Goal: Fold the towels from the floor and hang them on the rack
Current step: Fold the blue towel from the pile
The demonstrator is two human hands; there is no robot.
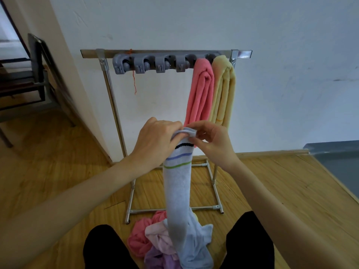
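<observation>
1. Lying nearest, at six o'clock between the knees, a heap of towels (155, 247) in pink, pale pink and purple is waiting on the wooden floor (272, 187).
2. Rising from that heap, the pale blue striped towel (177, 183) is hanging in a long narrow band, its tail trailing on the pile.
3. Gripping its top edge, the left hand (155, 140) is curling fingers round the cloth, while the right hand (211, 140), at three o'clock of it, is pinching the same corner.
4. Judging by its limp drape, it is looking soft and light, so holding it at the upper corners should be keeping the fold aligned.
5. Standing farther off at twelve o'clock, the rack (114, 105) is carrying a folded pink towel (200, 92) and a yellow towel (223, 90) beside it.
</observation>
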